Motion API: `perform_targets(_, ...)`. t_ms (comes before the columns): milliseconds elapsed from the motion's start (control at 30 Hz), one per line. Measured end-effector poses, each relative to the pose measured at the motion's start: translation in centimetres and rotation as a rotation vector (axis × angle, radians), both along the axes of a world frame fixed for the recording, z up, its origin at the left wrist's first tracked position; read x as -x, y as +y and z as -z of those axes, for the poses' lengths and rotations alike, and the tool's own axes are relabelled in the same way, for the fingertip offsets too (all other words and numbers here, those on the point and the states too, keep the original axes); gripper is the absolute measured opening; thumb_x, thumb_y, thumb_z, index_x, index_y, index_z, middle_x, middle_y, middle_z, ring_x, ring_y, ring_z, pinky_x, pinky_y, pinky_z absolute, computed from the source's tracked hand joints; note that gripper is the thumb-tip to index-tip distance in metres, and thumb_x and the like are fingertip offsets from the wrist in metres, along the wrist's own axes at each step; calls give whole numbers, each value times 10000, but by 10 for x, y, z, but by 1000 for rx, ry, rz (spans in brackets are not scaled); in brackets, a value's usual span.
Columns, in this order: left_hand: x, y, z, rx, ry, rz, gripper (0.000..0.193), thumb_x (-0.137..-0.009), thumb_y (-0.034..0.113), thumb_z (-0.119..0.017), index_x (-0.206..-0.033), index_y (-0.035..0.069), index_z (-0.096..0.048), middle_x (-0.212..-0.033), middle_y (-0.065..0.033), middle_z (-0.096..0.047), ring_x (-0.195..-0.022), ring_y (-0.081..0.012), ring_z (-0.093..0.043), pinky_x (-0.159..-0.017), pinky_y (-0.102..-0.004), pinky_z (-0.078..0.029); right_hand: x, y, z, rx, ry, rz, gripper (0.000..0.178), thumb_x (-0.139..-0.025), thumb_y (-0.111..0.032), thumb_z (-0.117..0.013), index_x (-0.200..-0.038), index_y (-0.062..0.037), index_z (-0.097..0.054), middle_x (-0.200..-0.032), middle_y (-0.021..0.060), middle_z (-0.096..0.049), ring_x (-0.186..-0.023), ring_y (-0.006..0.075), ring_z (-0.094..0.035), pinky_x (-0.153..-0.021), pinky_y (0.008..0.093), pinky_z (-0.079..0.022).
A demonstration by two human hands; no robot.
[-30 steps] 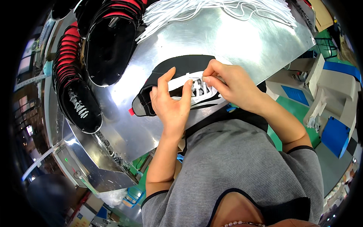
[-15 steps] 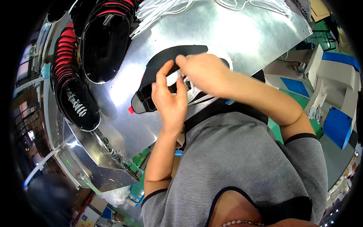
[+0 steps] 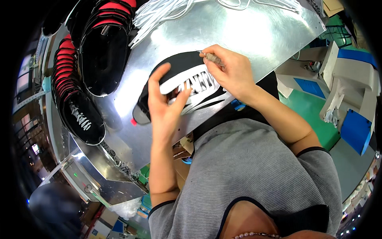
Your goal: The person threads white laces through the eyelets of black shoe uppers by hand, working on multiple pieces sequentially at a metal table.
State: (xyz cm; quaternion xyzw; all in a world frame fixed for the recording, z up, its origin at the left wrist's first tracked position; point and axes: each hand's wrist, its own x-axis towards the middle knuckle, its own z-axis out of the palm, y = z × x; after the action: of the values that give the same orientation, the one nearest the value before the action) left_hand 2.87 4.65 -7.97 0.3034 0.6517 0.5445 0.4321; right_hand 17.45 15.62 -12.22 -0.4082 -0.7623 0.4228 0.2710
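Observation:
A black shoe upper (image 3: 184, 59) lies flat on the metal table, with a grey end and a small red tab at its left. White lace (image 3: 202, 81) zigzags across its white centre panel. My left hand (image 3: 164, 105) rests over the left part of the upper, its thumb and forefinger spread apart. Some of its fingers are hidden or blurred. Above the upper's right end, my right hand (image 3: 234, 71) is closed round a small awl-like tool (image 3: 214, 59). The tool has a tan wrapped handle and a thin metal tip pointing left.
Stacked black uppers with red linings (image 3: 65, 67) stand at the left, beside a larger black stack (image 3: 102, 59). A bundle of white laces (image 3: 159, 18) lies along the table's far side. The metal table (image 3: 274, 44) ends at a diagonal edge on the right.
My right hand has moved up and right, away from my left hand, and the tool now shows in it. My left hand has shifted left and opened wider, uncovering the lacing.

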Motion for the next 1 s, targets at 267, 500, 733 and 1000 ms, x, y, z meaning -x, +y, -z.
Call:
perform_targets(267,9,-7,-4,83,-176,15,497,-841,-67,-696,-1283,50,-502,-1013,-47,-642,-896,-89,-601,-800,-227,-511,-2,4,-12,-379,259,-414,368,-726,-9,-721,-1063,-156,-709,-722,2,-612,-550,163,-558,-472,300,-395)
perform_targets(500,11,0,-7,124,-153,53,423,-885,5,-678,-1276,32,-519,-977,-38,-647,-868,-75,-594,-782,-233,-509,11,2,3,-593,251,-365,318,-685,-37,-729,-987,-133,-704,-659,5,-523,-524,180,-537,-456,313,-394)
perform_targets(733,19,14,7,90,-172,13,365,-953,94,-610,-1294,12,-507,-932,-90,-669,-783,-108,-596,-742,-264,-511,5,-43,-29,-446,631,-479,218,-705,-74,-760,-913,-123,-714,-606,-1,-509,-468,167,-495,-407,308,-349)
perform_targets(1000,24,-4,-9,148,249,120,411,-984,147,-579,-1352,14,-451,-967,-155,-693,-913,-188,-660,-813,-313,-519,-29,-48,-12,194,355,-396,138,-831,-73,-735,-968,-68,-734,-735,22,-655,-587,91,-571,-494,262,-415)
